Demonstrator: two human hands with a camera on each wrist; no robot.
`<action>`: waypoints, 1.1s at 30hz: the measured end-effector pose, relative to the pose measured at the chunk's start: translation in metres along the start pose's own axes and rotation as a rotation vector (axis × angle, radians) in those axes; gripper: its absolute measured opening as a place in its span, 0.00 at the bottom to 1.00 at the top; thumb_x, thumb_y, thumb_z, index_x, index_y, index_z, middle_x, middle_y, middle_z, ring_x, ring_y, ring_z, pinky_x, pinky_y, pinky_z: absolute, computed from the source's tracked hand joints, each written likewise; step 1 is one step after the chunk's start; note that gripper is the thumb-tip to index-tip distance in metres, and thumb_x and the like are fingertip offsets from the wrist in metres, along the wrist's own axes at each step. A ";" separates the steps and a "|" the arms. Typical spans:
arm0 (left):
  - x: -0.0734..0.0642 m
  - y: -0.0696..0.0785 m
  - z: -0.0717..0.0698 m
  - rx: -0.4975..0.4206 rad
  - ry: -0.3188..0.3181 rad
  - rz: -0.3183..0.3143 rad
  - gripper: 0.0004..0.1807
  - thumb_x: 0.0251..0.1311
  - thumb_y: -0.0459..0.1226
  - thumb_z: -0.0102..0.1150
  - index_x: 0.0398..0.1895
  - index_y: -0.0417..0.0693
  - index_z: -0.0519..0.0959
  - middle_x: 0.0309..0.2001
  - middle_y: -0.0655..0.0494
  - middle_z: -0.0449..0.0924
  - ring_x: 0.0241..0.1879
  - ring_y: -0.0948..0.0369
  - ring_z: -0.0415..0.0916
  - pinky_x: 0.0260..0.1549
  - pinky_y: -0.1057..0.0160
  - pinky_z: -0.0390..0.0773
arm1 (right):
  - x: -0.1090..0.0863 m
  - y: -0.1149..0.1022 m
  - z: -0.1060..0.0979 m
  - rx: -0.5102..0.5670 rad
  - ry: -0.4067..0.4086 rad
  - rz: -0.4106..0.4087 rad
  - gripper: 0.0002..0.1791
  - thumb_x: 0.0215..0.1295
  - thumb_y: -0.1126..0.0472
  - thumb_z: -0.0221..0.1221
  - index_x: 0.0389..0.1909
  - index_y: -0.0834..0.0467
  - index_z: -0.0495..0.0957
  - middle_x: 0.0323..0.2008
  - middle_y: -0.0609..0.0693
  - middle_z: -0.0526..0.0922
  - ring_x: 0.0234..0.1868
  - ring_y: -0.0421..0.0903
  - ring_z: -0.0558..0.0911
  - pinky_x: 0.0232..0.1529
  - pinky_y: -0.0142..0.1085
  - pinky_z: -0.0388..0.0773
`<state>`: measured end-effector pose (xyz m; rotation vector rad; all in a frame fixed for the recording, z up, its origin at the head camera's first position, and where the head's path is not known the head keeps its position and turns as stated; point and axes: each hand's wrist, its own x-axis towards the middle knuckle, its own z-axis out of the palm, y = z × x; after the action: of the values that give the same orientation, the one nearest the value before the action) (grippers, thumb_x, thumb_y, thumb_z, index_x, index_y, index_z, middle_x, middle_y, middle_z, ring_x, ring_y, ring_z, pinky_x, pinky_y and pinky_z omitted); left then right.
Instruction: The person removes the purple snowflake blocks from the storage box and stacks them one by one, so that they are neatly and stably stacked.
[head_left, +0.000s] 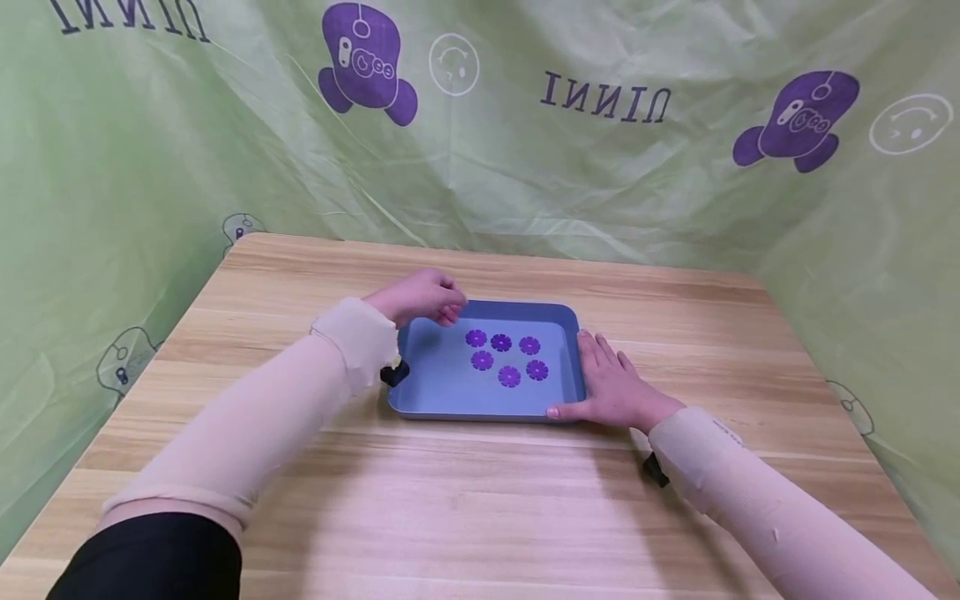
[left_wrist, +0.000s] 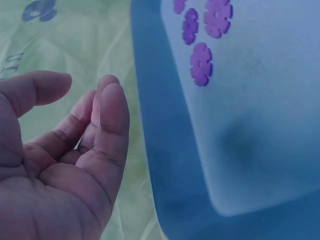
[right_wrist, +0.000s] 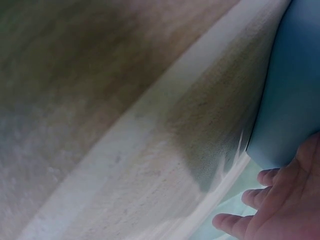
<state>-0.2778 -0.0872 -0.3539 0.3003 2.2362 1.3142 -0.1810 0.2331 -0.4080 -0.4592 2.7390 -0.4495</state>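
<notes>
A shallow blue tray (head_left: pixel 442 392) lies on the wooden table, with several purple notched plastic snowflake discs (head_left: pixel 509 377) flat inside it. In the left wrist view, one such disc (left_wrist: pixel 201 64) shows a small centre hole. My left hand (head_left: pixel 423 297) hovers over the tray's far left corner, fingers loosely bent. The left wrist view shows the left hand (left_wrist: pixel 75 150) with its thumb apart from the fingers and nothing between them. My right hand (head_left: pixel 611 387) rests against the tray's right side, fingers extended along it and thumb by the near right corner.
The wooden table (head_left: pixel 450 517) extends around the tray on all sides. A green printed cloth (head_left: pixel 487 167) hangs behind the table and at both sides. Black camera mounts sit under the left wrist (head_left: pixel 394 372) and right wrist (head_left: pixel 655 469).
</notes>
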 end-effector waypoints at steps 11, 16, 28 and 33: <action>0.031 -0.002 0.024 0.314 -0.011 0.007 0.08 0.69 0.32 0.57 0.32 0.36 0.80 0.23 0.54 0.76 0.25 0.60 0.76 0.36 0.61 0.80 | 0.002 0.001 0.001 -0.017 0.009 -0.009 0.77 0.53 0.23 0.65 0.79 0.73 0.34 0.80 0.71 0.38 0.79 0.70 0.39 0.73 0.68 0.39; 0.035 -0.005 0.035 0.420 -0.010 -0.012 0.06 0.66 0.31 0.62 0.29 0.40 0.81 0.23 0.54 0.78 0.23 0.62 0.76 0.28 0.64 0.78 | 0.003 0.001 0.001 -0.014 0.009 -0.007 0.77 0.54 0.23 0.65 0.79 0.73 0.34 0.80 0.71 0.37 0.79 0.70 0.38 0.74 0.68 0.38; 0.037 -0.007 0.047 0.512 -0.050 -0.047 0.13 0.64 0.30 0.65 0.22 0.45 0.75 0.19 0.57 0.71 0.18 0.64 0.69 0.21 0.67 0.70 | 0.001 0.001 0.001 -0.005 0.006 -0.002 0.77 0.54 0.24 0.65 0.79 0.73 0.33 0.80 0.70 0.37 0.79 0.70 0.38 0.74 0.67 0.38; 0.039 -0.007 0.048 0.529 -0.060 -0.048 0.13 0.63 0.27 0.63 0.22 0.44 0.73 0.20 0.56 0.70 0.18 0.62 0.69 0.20 0.66 0.69 | 0.001 0.001 0.001 -0.004 0.011 -0.001 0.77 0.54 0.24 0.65 0.79 0.73 0.34 0.80 0.71 0.37 0.79 0.70 0.39 0.74 0.68 0.39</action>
<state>-0.2837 -0.0377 -0.3918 0.4611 2.4892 0.6581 -0.1815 0.2332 -0.4097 -0.4611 2.7504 -0.4485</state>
